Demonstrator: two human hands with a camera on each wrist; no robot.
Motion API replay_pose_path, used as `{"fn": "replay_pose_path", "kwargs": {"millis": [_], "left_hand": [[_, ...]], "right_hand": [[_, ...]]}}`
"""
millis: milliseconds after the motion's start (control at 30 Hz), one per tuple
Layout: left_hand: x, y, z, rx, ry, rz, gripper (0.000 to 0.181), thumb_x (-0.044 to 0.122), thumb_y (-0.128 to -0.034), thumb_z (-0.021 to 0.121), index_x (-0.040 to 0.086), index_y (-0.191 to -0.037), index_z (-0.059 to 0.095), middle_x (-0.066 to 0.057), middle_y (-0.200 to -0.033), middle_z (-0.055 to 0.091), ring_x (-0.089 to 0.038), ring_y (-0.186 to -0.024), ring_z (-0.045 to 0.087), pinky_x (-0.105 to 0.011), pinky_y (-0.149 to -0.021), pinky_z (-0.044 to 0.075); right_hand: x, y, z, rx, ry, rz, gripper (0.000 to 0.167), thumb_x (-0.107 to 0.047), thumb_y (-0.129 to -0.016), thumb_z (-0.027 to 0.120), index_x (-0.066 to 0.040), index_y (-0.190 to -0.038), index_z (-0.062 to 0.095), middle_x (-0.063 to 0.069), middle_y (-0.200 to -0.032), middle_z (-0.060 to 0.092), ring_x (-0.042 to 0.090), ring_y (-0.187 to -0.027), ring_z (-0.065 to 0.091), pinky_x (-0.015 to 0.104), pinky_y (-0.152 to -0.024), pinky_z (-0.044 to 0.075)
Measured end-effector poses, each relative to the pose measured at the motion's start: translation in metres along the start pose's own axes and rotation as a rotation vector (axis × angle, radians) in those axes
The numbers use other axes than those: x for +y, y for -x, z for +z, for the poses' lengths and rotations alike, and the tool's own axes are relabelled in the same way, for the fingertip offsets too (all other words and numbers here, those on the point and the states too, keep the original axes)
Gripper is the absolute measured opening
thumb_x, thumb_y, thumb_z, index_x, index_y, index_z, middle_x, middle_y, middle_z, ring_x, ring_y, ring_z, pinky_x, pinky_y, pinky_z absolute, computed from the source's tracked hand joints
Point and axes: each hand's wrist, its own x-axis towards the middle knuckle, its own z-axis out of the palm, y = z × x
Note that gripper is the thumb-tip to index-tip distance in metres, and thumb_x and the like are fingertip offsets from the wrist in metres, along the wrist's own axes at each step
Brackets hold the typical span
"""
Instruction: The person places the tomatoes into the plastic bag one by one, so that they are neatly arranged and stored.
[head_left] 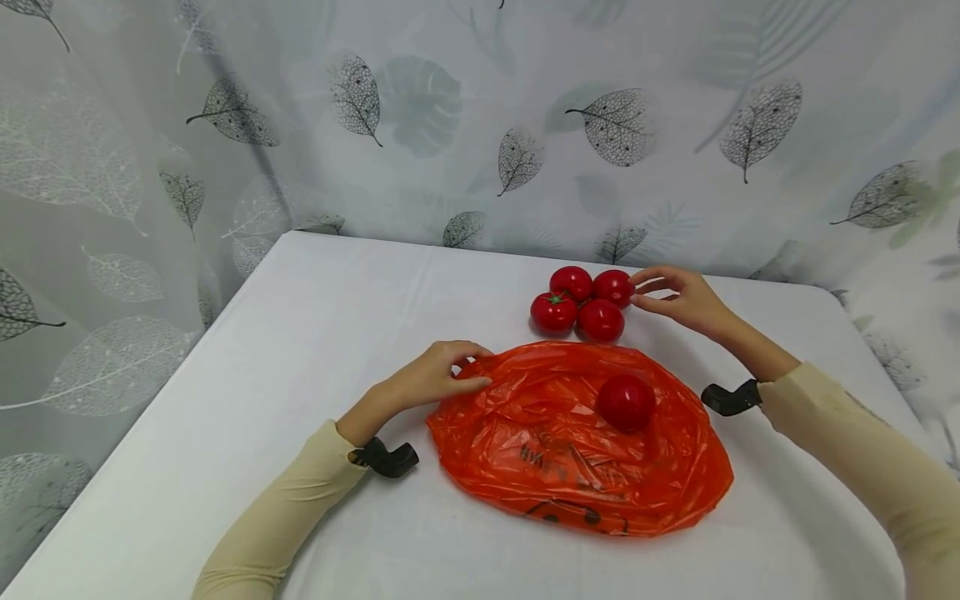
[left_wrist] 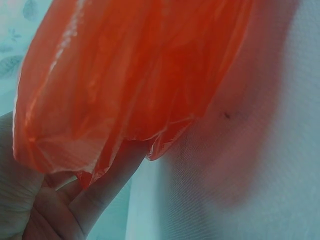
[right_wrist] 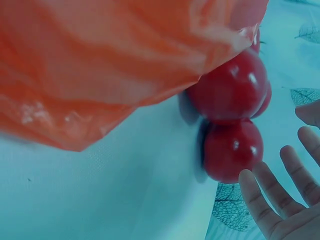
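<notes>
the right hand [head_left: 686,300] on my feed is released, its fingers extended at the rear right tomato [head_left: 613,287], contact hard to judge from here; the left hand [head_left: 435,375] grasps the left rim of the bag [head_left: 517,417]. i see three other tomatoes [head_left: 601,321] clustered with it near the far edge of the table [head_left: 360,308], while the fifth tomato [head_left: 625,403] lies within the bag's outline, in or on it i can't tell. a careless nudge could roll a slick, round one over that edge; a tug might collapse the limp film. the bag is crinkled, translucent orange-red plastic with dark print; the tomatoes look glossy and smooth, the tabletop matte white.
</notes>
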Motion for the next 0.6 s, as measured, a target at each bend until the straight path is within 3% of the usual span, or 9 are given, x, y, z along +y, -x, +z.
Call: {"fn": "replay_pose_path", "kwargs": {"millis": [67,300,600], "left_hand": [[-0.001,0.000,0.001,-0.001,0.000,0.005,0.032,0.016,-0.0903,0.070,0.002,-0.119,0.065,-0.008,-0.109,0.068,-0.016,-0.089,0.058,-0.024,-0.074,0.052],[-0.002,0.001,0.002,-0.007,-0.016,-0.004,0.033,0.017,-0.0904,0.070,0.002,-0.120,0.065,-0.007,-0.111,0.068,-0.016,-0.094,0.059,-0.021,-0.077,0.052],[-0.003,0.000,0.002,-0.014,-0.021,-0.005,0.033,0.016,-0.0902,0.070,0.002,-0.120,0.065,-0.007,-0.112,0.068,-0.016,-0.094,0.059,-0.021,-0.077,0.052]], "right_hand": [[0.003,-0.003,0.001,-0.005,0.002,0.008,0.035,-0.012,-0.093,0.066,0.004,-0.123,0.058,0.025,-0.123,0.060,0.000,-0.098,0.056,0.015,-0.074,0.051],[0.011,-0.010,0.003,0.000,0.004,0.106,0.038,-0.013,-0.092,0.067,0.000,-0.127,0.058,0.022,-0.127,0.059,0.034,-0.112,0.057,0.025,-0.077,0.055],[0.019,-0.021,0.004,-0.034,0.017,0.107,0.045,-0.016,-0.094,0.065,0.002,-0.133,0.051,0.026,-0.136,0.049,0.045,-0.120,0.050,0.057,-0.087,0.051]]}}
